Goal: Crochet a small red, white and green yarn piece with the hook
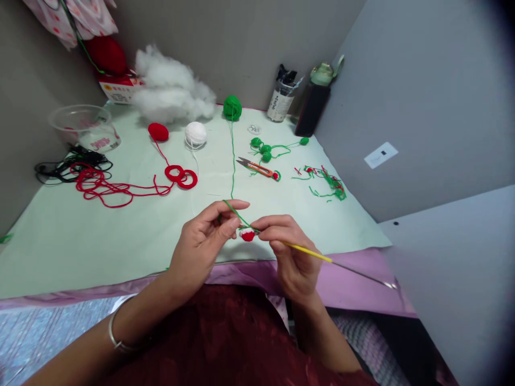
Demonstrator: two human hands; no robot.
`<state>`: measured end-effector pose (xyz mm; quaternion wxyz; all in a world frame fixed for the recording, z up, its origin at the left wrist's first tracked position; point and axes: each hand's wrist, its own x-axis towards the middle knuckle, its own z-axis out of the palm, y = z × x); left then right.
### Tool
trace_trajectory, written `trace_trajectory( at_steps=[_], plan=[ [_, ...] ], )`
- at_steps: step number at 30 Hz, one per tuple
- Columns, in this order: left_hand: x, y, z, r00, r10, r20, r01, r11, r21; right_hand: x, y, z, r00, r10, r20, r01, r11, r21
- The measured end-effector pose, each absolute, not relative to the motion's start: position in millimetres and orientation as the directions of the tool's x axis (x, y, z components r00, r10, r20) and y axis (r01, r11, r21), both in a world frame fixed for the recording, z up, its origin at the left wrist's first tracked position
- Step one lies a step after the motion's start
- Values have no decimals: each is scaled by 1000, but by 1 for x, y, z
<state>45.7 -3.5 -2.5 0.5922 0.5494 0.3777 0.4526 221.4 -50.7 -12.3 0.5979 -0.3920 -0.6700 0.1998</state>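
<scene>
Between my hands is a small red-and-white crochet piece [247, 235] with green yarn at its top edge. My left hand [203, 238] pinches the piece at its left side, and green yarn [232, 177] runs over its raised index finger. That strand leads back to a green yarn ball [232, 108]. My right hand [292, 249] is closed around a crochet hook [309, 251] with a yellow grip; its metal shaft sticks out to the lower right. The hook's working tip is at the piece, mostly hidden by my fingers.
Orange thread snips [259, 167] lie beyond my hands, near small green crocheted balls [265, 150]. Yarn scraps [333, 182] are at right. Red rings [187, 179], a white yarn ball [196, 133], fibre stuffing [173, 88] and a plastic tub [86, 128] are at left. A dark bottle [313, 104] stands at back.
</scene>
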Motion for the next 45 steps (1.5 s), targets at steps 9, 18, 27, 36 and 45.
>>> trace_trajectory(
  at_steps=[9, 18, 27, 36, 45],
  plan=[
    [47, 0, -2, 412, 911, -1, -169, 77, 983, 221, -56, -19, -6, 681, 732, 448, 656, -607],
    [48, 3, 0, 461, 886, -52, -299, 210, 931, 227, -57, -24, -81, 641, 764, 442, 710, -549],
    [44, -8, 10, 260, 962, 88, -83, -68, 994, 222, -57, -25, -56, 653, 755, 474, 683, -556],
    [51, -9, -5, 232, 972, 39, -181, 4, 983, 213, -54, -27, 41, 639, 768, 484, 660, -575],
    [57, -6, -14, 352, 936, -5, -333, 130, 934, 205, -47, -22, 171, 686, 707, 406, 605, -685]
  ],
)
